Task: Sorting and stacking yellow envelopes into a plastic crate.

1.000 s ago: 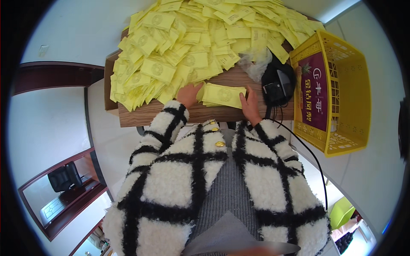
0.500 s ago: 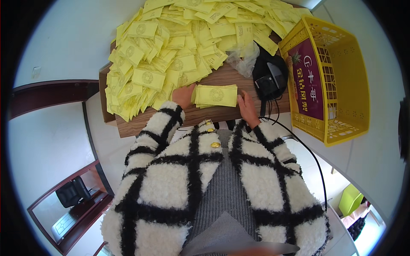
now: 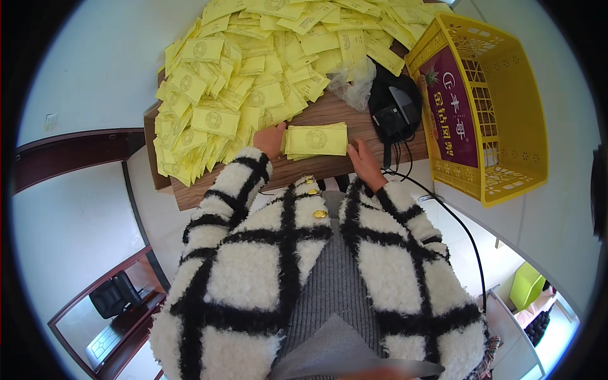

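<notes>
A small stack of yellow printed paper packets point(image 3: 316, 140) lies crosswise before me at the near part of the wooden table point(image 3: 342, 116). My left hand point(image 3: 270, 140) is closed at the stack's left end, its fingertips partly hidden. At the right end, my right hand point(image 3: 367, 166) holds the edge with thumb and fingers; some fingers are out of sight. The packets are fairly even, with a few lower edges showing under the top one. Beyond my left hand rises a large heap of similar yellow packets point(image 3: 215, 120).
To the right stands a yellow plastic crate point(image 3: 516, 126) with a purple label. A black bag with a dark device point(image 3: 396, 114) and cables lies beside it, next to a crumpled clear plastic bag point(image 3: 354, 85). A cardboard box point(image 3: 151, 136) edges the heap at left.
The view has shifted slightly, so heap and crate sit a little higher and further left. Both hands stay at the ends of the stack, which looks slightly more even.
</notes>
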{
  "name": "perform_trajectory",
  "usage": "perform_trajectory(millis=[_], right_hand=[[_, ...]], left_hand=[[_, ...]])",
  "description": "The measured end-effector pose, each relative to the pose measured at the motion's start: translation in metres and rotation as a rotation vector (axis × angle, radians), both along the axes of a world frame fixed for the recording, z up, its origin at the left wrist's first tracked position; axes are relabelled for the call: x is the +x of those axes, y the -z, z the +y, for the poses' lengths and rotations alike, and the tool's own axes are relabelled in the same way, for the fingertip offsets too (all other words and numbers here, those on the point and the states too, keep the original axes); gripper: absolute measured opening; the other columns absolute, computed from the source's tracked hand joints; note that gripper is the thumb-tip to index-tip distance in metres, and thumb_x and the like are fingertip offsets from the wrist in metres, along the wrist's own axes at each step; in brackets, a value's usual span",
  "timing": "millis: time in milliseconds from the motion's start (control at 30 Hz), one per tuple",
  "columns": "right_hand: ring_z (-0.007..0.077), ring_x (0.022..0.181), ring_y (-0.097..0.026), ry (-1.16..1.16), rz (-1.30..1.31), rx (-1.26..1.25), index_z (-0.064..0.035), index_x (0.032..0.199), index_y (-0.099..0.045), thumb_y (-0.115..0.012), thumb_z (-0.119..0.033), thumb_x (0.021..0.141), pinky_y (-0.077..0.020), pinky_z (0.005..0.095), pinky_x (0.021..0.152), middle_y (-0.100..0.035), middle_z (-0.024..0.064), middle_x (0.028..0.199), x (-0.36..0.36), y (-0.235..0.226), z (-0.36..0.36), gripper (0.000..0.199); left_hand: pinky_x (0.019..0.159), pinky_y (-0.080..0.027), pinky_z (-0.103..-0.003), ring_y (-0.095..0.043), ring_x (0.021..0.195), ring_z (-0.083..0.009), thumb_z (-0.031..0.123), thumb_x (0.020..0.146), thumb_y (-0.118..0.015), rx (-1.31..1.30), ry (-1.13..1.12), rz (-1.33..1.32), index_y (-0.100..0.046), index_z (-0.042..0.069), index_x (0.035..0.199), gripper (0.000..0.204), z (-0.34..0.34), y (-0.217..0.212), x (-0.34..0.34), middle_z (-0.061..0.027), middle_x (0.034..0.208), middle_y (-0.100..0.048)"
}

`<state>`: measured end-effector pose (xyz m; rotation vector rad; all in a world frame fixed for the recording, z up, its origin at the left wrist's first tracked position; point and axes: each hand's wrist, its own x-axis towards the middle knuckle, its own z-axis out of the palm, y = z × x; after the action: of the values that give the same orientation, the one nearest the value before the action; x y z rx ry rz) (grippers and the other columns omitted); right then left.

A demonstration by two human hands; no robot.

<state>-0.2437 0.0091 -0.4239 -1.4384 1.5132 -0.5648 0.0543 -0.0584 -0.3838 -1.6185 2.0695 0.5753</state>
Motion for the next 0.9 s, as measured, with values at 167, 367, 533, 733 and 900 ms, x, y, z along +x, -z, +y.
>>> perform_trajectory(millis=[167, 367, 533, 733, 900], right_hand=[[0.043, 0.108, -0.052, -0.001, 0.024, -0.006, 0.01, 0.119, -0.047, -0.048, -0.037, 0.094, -0.0411, 0.0428, 0.091, -0.054, 0.0319, 0.114, 0.001, -0.011, 0.007, 0.053], [0.0414, 0.089, -0.058, -0.2, 0.075, 0.214, 0.007, 0.098, -0.056, -0.052, -0.036, 0.092, -0.0454, 0.0446, 0.077, -0.061, 0.0256, 0.089, -0.011, -0.033, 0.02, 0.044], [0.0368, 0.086, -0.057, -0.478, -0.093, 0.231, -0.001, 0.092, -0.061, -0.053, -0.032, 0.092, -0.0456, 0.0417, 0.075, -0.061, 0.0179, 0.088, -0.027, -0.046, 0.044, 0.032], [0.0364, 0.089, -0.057, -0.498, -0.16, 0.252, -0.0002, 0.097, -0.06, -0.051, -0.03, 0.094, -0.0452, 0.0414, 0.077, -0.06, 0.0186, 0.091, -0.034, -0.053, 0.055, 0.032], [0.0343, 0.093, -0.057, -0.561, -0.164, 0.3, -0.0005, 0.102, -0.06, -0.05, -0.03, 0.095, -0.0448, 0.0392, 0.081, -0.06, 0.0183, 0.095, -0.033, -0.053, 0.057, 0.032]], left_hand=[[0.071, -0.052, -0.045, -0.064, 0.086, -0.0366, 0.027, 0.07, -0.074, 0.006, -0.047, 0.029, -0.046, 0.007, 0.111, 0.054, 0.002, 0.003, 0.002, -0.0177, 0.092, -0.063], [0.075, -0.051, -0.044, -0.062, 0.09, -0.0368, 0.027, 0.072, -0.073, 0.057, -0.085, 0.064, -0.045, 0.007, 0.113, 0.053, -0.001, -0.007, 0.003, -0.0192, 0.096, -0.061], [0.077, -0.051, -0.044, -0.061, 0.093, -0.0365, 0.023, 0.073, -0.072, 0.038, -0.104, 0.093, -0.044, 0.009, 0.117, 0.054, 0.002, -0.006, 0.003, -0.0189, 0.102, -0.059], [0.077, -0.051, -0.044, -0.061, 0.093, -0.0367, 0.019, 0.072, -0.072, 0.053, -0.117, 0.072, -0.046, 0.009, 0.116, 0.052, 0.001, -0.01, 0.006, -0.0178, 0.103, -0.06], [0.077, -0.049, -0.043, -0.061, 0.092, -0.035, 0.018, 0.072, -0.071, 0.052, -0.065, 0.131, -0.049, 0.007, 0.108, 0.043, -0.004, -0.001, 0.016, -0.0162, 0.096, -0.063]])
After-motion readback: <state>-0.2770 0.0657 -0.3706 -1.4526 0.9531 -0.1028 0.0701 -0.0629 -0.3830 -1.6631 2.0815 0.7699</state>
